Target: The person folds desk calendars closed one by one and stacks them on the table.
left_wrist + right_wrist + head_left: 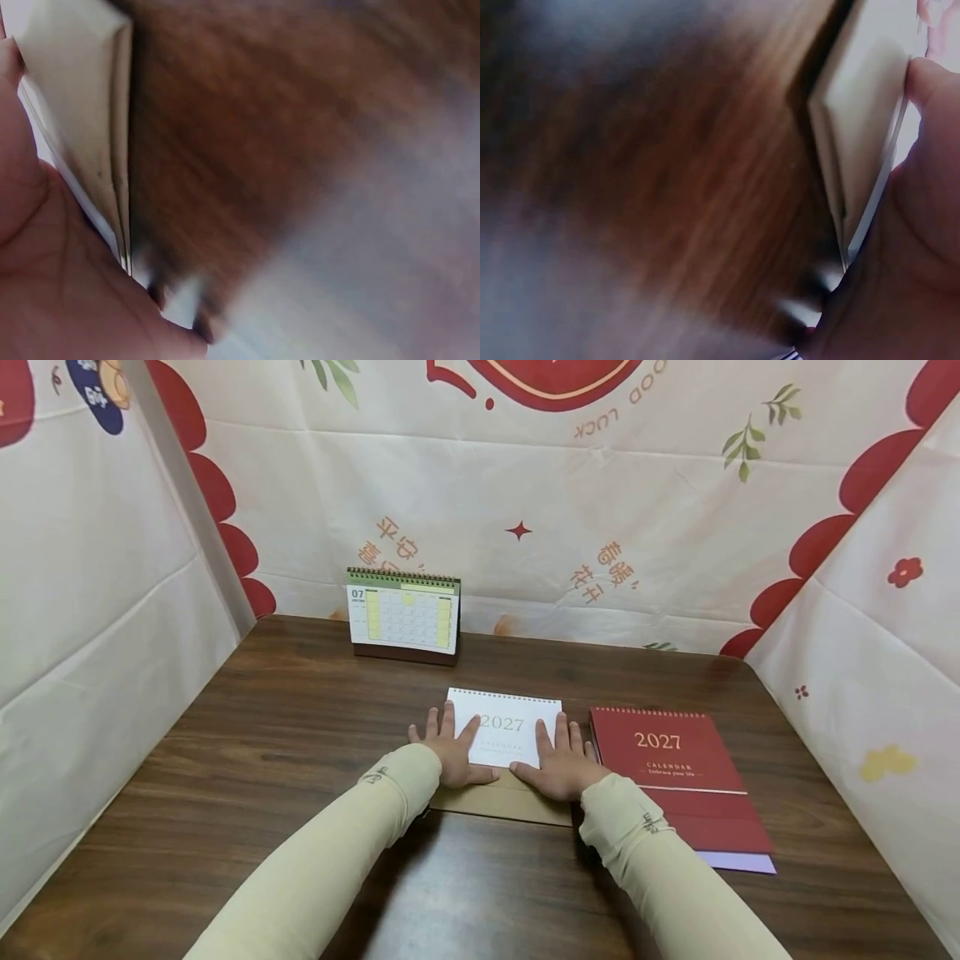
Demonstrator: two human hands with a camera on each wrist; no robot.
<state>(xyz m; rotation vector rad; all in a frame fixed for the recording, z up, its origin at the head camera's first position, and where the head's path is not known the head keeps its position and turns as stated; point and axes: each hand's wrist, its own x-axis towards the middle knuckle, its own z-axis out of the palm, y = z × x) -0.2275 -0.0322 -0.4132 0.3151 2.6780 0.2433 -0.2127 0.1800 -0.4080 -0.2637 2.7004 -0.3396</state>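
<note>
A white 2027 desk calendar [501,743] with a tan base flap [502,797] lies flat on the table, its spiral binding at the far edge. My left hand [450,753] rests on its left side with fingers spread and straight. On its right side rests my right hand [564,764], fingers likewise spread. Both thumbs point inward across the lower edge of the white pages. In the left wrist view, the folded tan cardboard [82,97] shows beside the palm. The right wrist view shows the cardboard edge [862,105] next to that palm.
A red 2027 calendar [675,777] lies just right of my right hand, a lilac sheet [738,862] showing under its near edge. Farther back on the left, a green-topped calendar [403,614] stands upright. Printed cloth [480,485] encloses the wooden table [300,710] at the back and sides.
</note>
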